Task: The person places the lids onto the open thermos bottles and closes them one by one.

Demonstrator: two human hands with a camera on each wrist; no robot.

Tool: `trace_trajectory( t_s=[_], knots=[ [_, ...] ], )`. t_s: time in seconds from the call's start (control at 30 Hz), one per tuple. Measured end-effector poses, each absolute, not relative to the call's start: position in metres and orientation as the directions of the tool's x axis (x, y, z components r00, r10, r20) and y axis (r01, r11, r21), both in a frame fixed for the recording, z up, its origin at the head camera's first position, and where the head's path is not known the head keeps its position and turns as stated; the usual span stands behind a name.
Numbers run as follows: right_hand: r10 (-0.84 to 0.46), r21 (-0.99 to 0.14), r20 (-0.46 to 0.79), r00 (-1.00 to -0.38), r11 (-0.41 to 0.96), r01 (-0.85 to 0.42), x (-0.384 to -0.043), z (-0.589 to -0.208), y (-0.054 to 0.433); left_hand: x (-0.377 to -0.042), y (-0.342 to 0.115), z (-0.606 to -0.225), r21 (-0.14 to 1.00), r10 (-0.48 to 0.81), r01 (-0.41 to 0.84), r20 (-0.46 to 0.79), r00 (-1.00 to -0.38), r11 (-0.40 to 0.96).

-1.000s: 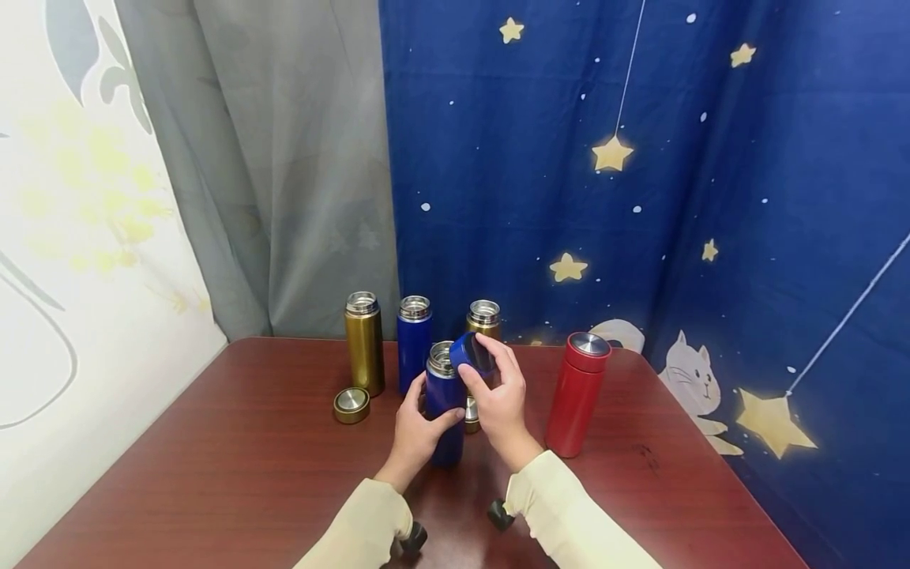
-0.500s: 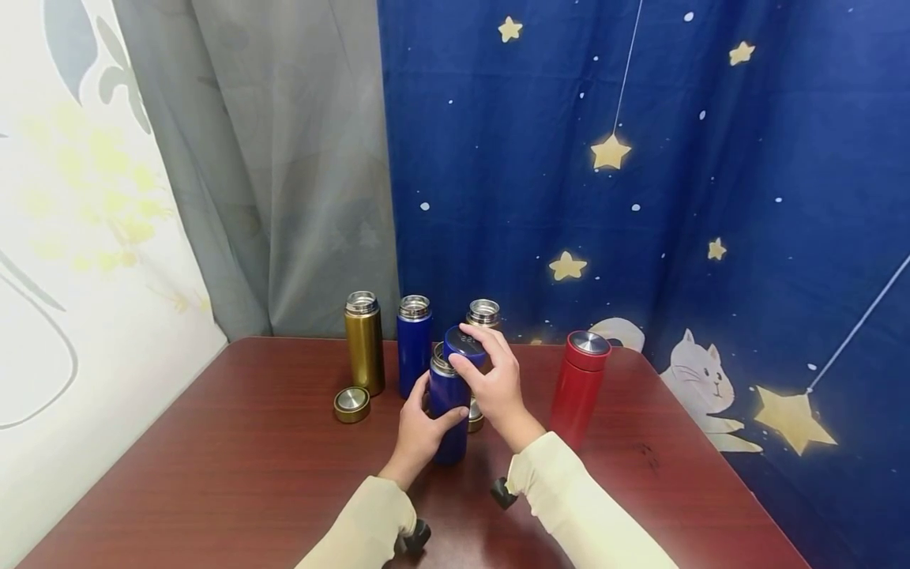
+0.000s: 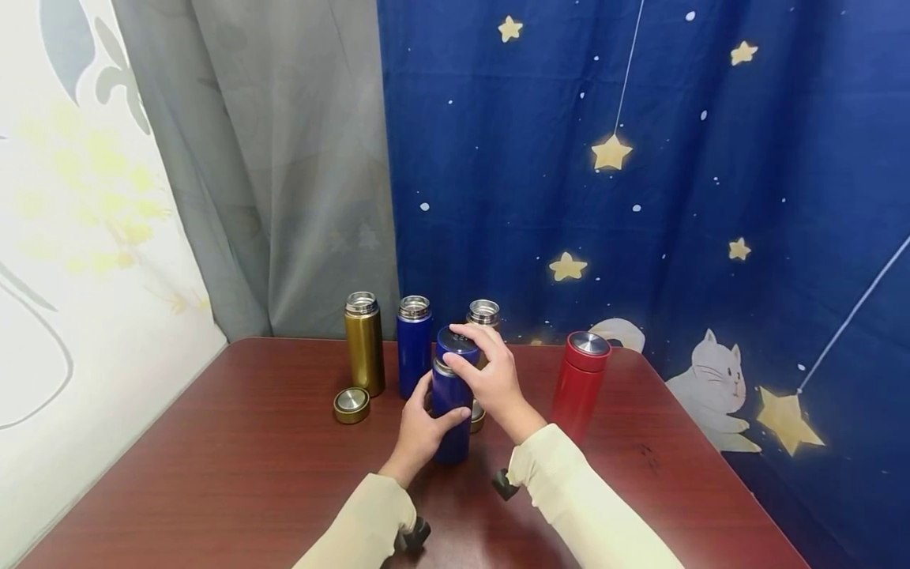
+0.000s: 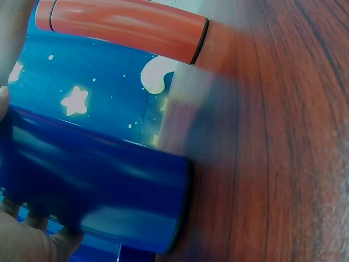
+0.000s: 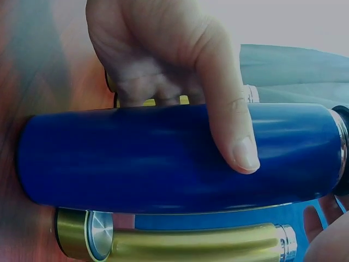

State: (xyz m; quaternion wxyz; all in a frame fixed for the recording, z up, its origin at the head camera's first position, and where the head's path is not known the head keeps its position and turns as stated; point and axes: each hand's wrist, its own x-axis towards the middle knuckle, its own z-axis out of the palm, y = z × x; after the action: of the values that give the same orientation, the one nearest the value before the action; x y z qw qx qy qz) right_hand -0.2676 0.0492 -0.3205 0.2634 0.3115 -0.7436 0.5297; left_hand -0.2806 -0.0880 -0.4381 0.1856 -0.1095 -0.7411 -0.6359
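Head view: a blue curtain (image 3: pixel 490 142) printed with stars and a grey curtain (image 3: pixel 313 158) hang behind a reddish-brown table (image 3: pixel 235 474). On it stand a red bottle (image 3: pixel 579 387), top on, off to the right; a left gold bottle (image 3: pixel 366 348) and a rear blue bottle (image 3: pixel 414 352), near each other at the back and both uncapped; and a second gold bottle (image 3: pixel 484 314), also uncapped and partly hidden. The front blue bottle (image 3: pixel 452 399) is upright ahead of these, its base at or just above the table. The left hand (image 3: pixel 419 431) has thumb and fingers wrapped round its body; the right hand (image 3: pixel 495 379) grips the blue lid (image 3: pixel 456 341) at the neck, a silver band showing beneath; whether the thread has caught cannot be told. The body looks like metal, so it should be stiff, moderately heavy and not fragile, though the smooth, glossy coat may slip: best held round the middle, with the lid taken by its side wall. Smaller still, a left gold lid (image 3: pixel 351 405) lies by the left gold bottle, and a right gold lid (image 3: pixel 479 418) is partly covered by the front blue bottle. No brand or label is legible; pale marks like digits on the blue lid's dark top are too small to read surely.
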Motion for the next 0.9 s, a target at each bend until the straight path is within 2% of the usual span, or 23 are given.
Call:
trace_trajectory(
  t_s=[0.17, 0.4, 0.6, 0.77, 0.9],
  knots=[
    [-0.202, -0.624, 0.711, -0.673, 0.258, -0.737, -0.268, -0.319, 0.049, -0.278, -0.09, -0.434, 0.9, -0.054, 0.402, 0.416, -0.908, 0.166],
    [-0.235, -0.603, 0.698, -0.676, 0.315, -0.733, -0.307, -0.35, 0.054, -0.281, -0.09, -0.435, 0.9, -0.024, 0.409, 0.417, -0.909, 0.152],
    [-0.272, -0.617, 0.682, -0.678, 0.283, -0.734, -0.307, -0.356, 0.058, -0.287, -0.092, -0.442, 0.891, -0.019, 0.432, 0.439, -0.898, 0.141],
    [-0.366, -0.626, 0.66, -0.656, 0.216, -0.75, -0.309, -0.355, 0.065, -0.288, -0.092, -0.441, 0.894, -0.022, 0.427, 0.433, -0.901, 0.136],
    [-0.412, -0.609, 0.627, -0.661, 0.269, -0.746, -0.31, -0.352, 0.072, -0.288, -0.092, -0.442, 0.896, -0.019, 0.424, 0.43, -0.903, 0.135]
  ],
)
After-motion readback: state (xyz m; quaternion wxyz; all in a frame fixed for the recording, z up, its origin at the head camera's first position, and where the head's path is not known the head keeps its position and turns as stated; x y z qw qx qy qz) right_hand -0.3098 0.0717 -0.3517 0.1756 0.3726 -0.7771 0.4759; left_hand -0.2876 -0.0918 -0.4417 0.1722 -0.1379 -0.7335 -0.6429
